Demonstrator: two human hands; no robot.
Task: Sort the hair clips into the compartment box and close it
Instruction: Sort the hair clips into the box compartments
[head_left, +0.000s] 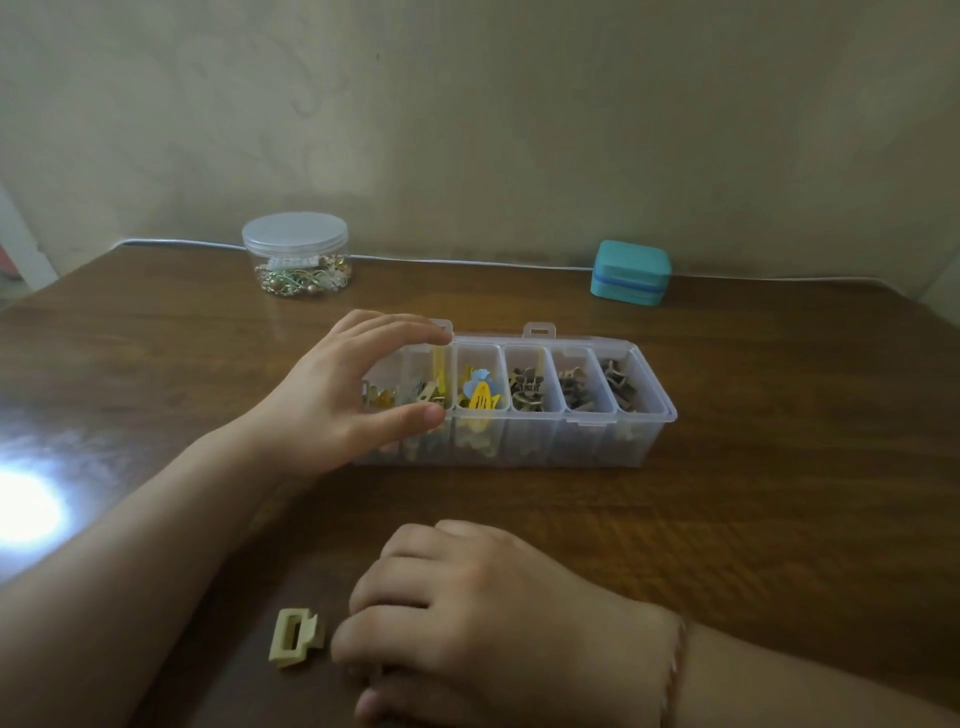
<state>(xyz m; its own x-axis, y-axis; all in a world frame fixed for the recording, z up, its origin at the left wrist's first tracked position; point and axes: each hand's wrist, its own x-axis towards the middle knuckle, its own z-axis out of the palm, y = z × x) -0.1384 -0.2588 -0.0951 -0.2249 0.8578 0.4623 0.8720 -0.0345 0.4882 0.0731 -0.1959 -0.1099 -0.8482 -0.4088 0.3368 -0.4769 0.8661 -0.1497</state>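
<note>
Presently, beige clip (294, 638) lies on the bench (779, 493) just left of the curled right hand (483, 618) (contents unseen) — long axis toward the compartment box (571, 436), gripped by the left hand (353, 395).

Clear compartment box (597, 441); beige clip (295, 638); teal case (629, 272).

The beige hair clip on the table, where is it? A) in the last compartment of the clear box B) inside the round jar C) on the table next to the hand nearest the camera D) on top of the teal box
C: the beige hair clip lies on the bare table, just beside the curled fingers of the right hand.
</note>
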